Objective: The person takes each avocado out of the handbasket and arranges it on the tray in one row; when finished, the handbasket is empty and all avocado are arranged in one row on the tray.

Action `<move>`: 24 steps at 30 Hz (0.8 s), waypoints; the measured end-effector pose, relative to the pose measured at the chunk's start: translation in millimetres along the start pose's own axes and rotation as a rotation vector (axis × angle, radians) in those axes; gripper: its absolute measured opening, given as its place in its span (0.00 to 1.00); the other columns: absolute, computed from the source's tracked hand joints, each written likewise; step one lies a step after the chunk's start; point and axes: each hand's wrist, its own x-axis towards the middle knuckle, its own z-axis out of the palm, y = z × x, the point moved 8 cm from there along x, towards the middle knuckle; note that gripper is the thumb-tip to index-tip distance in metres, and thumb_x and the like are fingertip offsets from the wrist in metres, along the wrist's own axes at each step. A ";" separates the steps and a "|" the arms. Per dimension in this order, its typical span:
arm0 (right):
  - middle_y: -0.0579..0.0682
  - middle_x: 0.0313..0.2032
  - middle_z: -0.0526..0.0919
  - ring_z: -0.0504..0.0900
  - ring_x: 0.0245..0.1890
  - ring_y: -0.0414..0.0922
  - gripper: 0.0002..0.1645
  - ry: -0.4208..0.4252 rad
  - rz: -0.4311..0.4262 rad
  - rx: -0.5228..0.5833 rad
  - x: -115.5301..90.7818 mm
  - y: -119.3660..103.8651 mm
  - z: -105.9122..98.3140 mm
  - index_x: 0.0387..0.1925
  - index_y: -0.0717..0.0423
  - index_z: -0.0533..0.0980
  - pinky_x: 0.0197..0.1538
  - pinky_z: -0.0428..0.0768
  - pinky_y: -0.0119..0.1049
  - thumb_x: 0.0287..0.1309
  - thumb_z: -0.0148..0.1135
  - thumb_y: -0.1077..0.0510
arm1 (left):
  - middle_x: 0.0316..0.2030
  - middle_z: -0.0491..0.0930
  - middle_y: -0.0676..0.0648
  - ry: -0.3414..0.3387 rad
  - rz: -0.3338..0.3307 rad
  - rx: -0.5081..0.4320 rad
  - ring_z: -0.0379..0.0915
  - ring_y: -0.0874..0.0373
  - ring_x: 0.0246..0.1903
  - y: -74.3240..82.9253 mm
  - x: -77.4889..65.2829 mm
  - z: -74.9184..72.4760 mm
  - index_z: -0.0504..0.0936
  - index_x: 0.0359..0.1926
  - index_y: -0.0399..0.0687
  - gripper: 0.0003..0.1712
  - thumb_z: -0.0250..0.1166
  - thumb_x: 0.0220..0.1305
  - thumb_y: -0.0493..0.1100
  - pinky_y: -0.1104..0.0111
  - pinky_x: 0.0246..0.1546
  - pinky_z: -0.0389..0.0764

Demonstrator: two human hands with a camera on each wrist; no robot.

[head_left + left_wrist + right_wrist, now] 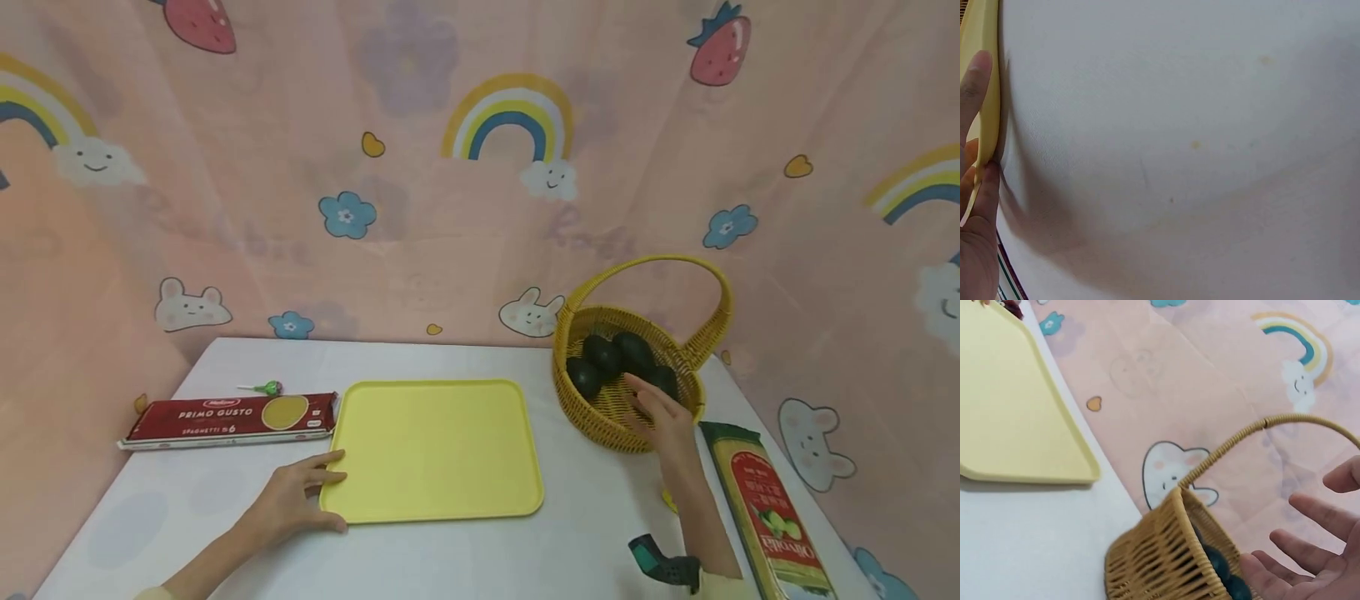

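At the left end of a pale yellow tray (438,450), my left hand (296,496) grips the rim, fingers over the edge and thumb at the near corner. The left wrist view shows the rim between thumb and fingers. My right hand (663,417) reaches over the near right side of a yellow wicker basket (592,425) with a tall handle. Its fingers are spread and hold nothing, as the right wrist view shows. Several dark avocados (633,354) lie in the basket, one partly hidden behind the fingers.
A red spaghetti pack (225,419) lies left of the tray, with a small green lollipop (270,387) behind it. Right of my right forearm is a green and red Olivoila pack (772,508). A patterned pink cloth (420,275) hangs behind the white table (465,558).
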 end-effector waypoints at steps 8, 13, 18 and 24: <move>0.58 0.69 0.56 0.70 0.50 0.26 0.35 -0.199 0.015 -0.030 36.0 19.9 -20.5 0.70 0.61 0.58 0.60 0.76 0.33 0.71 0.46 0.45 | 0.57 0.74 0.35 0.021 -0.014 -0.004 0.71 0.36 0.55 0.7 -0.3 -1.5 0.83 0.45 0.34 0.42 0.82 0.27 0.54 0.71 0.46 0.82; 0.62 0.71 0.54 0.71 0.53 0.29 0.37 -0.320 0.059 -0.082 59.9 30.2 -20.2 0.71 0.64 0.55 0.64 0.71 0.46 0.70 0.51 0.48 | 0.55 0.76 0.34 0.023 0.036 -0.013 0.73 0.36 0.52 3.0 0.3 -1.5 0.83 0.45 0.31 0.41 0.82 0.28 0.53 0.70 0.45 0.83; 0.63 0.72 0.48 0.59 0.68 0.55 0.39 -0.438 0.061 -0.098 77.6 29.6 -11.9 0.70 0.68 0.53 0.66 0.66 0.54 0.67 0.56 0.54 | 0.55 0.76 0.34 0.021 0.044 0.003 0.75 0.37 0.51 4.3 0.1 -2.2 0.83 0.45 0.32 0.42 0.81 0.29 0.54 0.70 0.45 0.83; 0.61 0.74 0.41 0.48 0.71 0.63 0.40 -0.537 0.091 -0.085 93.1 34.0 -6.1 0.71 0.66 0.51 0.68 0.62 0.56 0.66 0.57 0.57 | 0.55 0.76 0.33 0.021 0.038 0.016 0.75 0.37 0.51 5.4 1.7 -2.7 0.82 0.46 0.32 0.42 0.82 0.28 0.54 0.69 0.45 0.83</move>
